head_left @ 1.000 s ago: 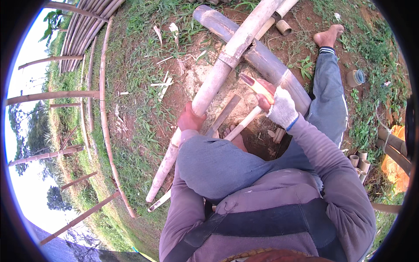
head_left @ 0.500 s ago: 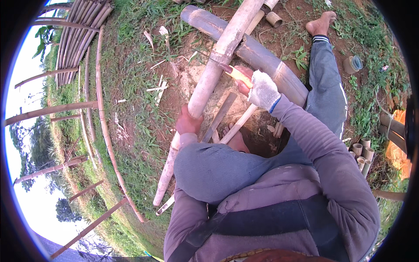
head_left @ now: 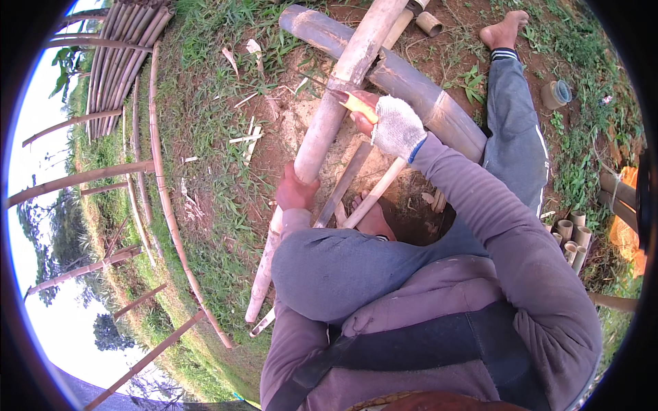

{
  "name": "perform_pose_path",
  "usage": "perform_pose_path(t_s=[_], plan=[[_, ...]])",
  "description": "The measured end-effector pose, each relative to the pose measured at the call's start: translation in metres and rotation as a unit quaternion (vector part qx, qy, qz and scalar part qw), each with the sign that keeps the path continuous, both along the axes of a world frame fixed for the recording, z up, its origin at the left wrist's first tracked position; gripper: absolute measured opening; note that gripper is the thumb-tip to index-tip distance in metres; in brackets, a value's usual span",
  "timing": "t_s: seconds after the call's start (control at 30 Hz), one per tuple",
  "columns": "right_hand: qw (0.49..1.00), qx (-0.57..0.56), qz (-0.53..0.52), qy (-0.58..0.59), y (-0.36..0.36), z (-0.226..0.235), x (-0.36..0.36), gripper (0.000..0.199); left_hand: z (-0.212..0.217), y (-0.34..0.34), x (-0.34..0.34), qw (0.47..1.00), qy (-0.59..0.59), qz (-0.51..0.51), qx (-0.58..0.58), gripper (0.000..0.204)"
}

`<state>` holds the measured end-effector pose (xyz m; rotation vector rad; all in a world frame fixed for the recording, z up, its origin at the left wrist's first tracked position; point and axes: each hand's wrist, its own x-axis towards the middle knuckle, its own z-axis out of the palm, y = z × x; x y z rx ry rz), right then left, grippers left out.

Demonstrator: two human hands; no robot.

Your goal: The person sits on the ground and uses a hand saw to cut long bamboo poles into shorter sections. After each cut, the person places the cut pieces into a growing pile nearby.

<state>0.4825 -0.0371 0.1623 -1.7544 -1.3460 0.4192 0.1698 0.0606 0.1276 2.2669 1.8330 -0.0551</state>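
Observation:
A long pale bamboo pole [head_left: 321, 140] slants from the top centre down to the left of my bent knee. My bare left hand [head_left: 297, 188] is wrapped round its lower half. My right hand [head_left: 392, 125], in a white knit glove with some fingers bare, grips the yellow handle of a thin-bladed hand saw [head_left: 358, 107]. The narrow dark blade lies across the pole, well above my left hand, and its tip sticks out on the far left side. Under the pole, a thick grey bamboo log [head_left: 428, 96] lies crosswise.
Split bamboo strips [head_left: 375, 192] lie by my bare foot. Short cut bamboo tubes [head_left: 572, 236] stand at the right, with a plastic cup [head_left: 556, 94] farther off. Stacked poles [head_left: 123, 61] and a bamboo rail frame [head_left: 166, 171] stand at the left. My outstretched leg [head_left: 510, 123] lies right of the log.
My right hand has pushed the saw up and to the left across the pole, so its handle sits closer to the pole. My left hand keeps its grip in place.

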Motion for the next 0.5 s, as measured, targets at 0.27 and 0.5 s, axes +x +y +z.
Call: perform_pose_path(t_s=[0.27,0.5], plan=[[0.984,-0.037,0.079,0.153,-0.215,0.05,0.029,0.058,0.012,-0.009,-0.004,1.0,0.001,0.007,0.001,0.073],[1.0,-0.008,-0.002,0.008,-0.022,-0.016,0.005,0.046,0.0,-0.004,0.013,1.0,0.021,-0.006,0.004,0.078]])
